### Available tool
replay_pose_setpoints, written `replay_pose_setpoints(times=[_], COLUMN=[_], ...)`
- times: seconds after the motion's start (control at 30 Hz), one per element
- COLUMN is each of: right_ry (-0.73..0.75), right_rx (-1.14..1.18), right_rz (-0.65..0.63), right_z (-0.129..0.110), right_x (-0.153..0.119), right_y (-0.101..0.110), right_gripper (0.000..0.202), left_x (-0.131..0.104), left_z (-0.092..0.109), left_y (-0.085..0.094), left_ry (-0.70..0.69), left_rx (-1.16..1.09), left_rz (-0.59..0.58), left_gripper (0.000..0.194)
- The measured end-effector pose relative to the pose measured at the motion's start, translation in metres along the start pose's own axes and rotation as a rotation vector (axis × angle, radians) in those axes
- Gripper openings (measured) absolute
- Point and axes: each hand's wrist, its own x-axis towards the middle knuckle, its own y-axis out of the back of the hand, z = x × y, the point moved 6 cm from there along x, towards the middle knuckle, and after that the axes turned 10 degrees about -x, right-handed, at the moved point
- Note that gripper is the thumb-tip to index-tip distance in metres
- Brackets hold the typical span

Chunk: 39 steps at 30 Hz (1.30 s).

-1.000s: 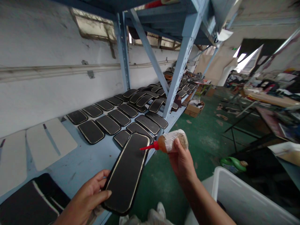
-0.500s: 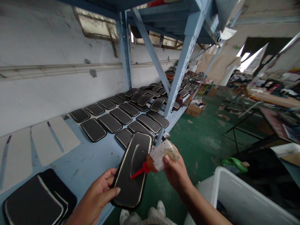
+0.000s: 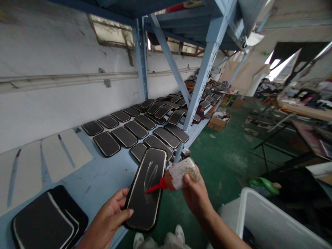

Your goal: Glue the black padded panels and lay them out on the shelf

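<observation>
My left hand [image 3: 116, 211] grips the lower left edge of a black oblong panel [image 3: 141, 212] with a pale line around its border, thumb on its face. The panel is tilted up beyond the shelf's front edge. In my right hand [image 3: 194, 188] is a glue bottle [image 3: 180, 174] with a stained white label and orange-brown contents. It lies on its side, and its red nozzle [image 3: 155, 187] points left, the tip at the panel's middle. Shiny wet glue lines [image 3: 152, 173] loop over the panel's upper half.
Rows of similar black panels [image 3: 124, 136] lie on the blue shelf [image 3: 103, 173]; more are stacked [image 3: 44, 221] at near left. A blue upright post [image 3: 198, 83] stands behind my hands. At lower right is a white bin [image 3: 242, 207]; a green jug [image 3: 263, 186] is beyond it.
The nozzle tip has travelled over the panel, and the single glue line has become a loop with further strokes. My left hand keeps its hold. The view has shifted slightly.
</observation>
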Motion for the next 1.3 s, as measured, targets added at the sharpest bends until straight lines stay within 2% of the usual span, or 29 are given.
replay_pose_setpoints(times=[0.07,0.13,0.2,0.27,0.37,0.47,0.57,0.7,0.8,1.0,1.07,1.17,1.3], right_ry=[-0.306,-0.522,-0.542,-0.466,-0.408,-0.414,-0.448,-0.494,-0.473,-0.456,-0.460,-0.466,-0.446], right_rx=[0.112,0.268,0.409,0.482,0.509,0.500,0.502,0.507,0.515,0.522,0.522,0.517,0.484], right_rz=[0.055,0.191,0.376,0.528,0.642,0.665,0.667,0.694,0.698,0.690,0.694,0.694,0.657], right_z=[0.019,0.027,0.022,0.013,0.009,0.014,0.025,0.036,0.040,0.047,0.050,0.053,0.054], right_x=[-0.002,-0.004,0.000,0.005,0.007,0.005,0.000,-0.005,-0.006,-0.007,-0.008,-0.010,-0.009], right_y=[0.002,0.008,0.021,0.037,0.059,0.075,0.084,0.091,0.099,0.117,0.121,0.127,0.132], right_gripper=[0.044,0.032,0.022,0.017,0.016,0.018,0.019,0.019,0.018,0.018,0.018,0.020,0.031], left_x=[0.001,0.001,0.001,0.001,0.001,0.008,0.025,0.055,0.074,0.094,0.098,0.102,0.102], left_z=[0.000,-0.001,-0.003,-0.007,-0.017,-0.027,-0.032,-0.030,-0.027,-0.026,-0.026,-0.026,-0.022], left_y=[0.001,0.007,0.021,0.041,0.076,0.099,0.106,0.105,0.102,0.097,0.097,0.100,0.105], left_ry=[-0.007,-0.018,-0.040,-0.071,-0.121,-0.164,-0.199,-0.200,-0.210,-0.246,-0.268,-0.300,-0.317], left_rx=[0.008,0.007,-0.006,-0.034,-0.101,-0.148,-0.173,-0.169,-0.147,-0.050,0.002,0.104,0.275], left_rz=[-0.002,0.025,0.105,0.231,0.451,0.578,0.624,0.652,0.657,0.683,0.701,0.742,0.786], left_gripper=[0.041,0.042,0.045,0.049,0.052,0.044,0.036,0.029,0.025,0.019,0.021,0.036,0.048])
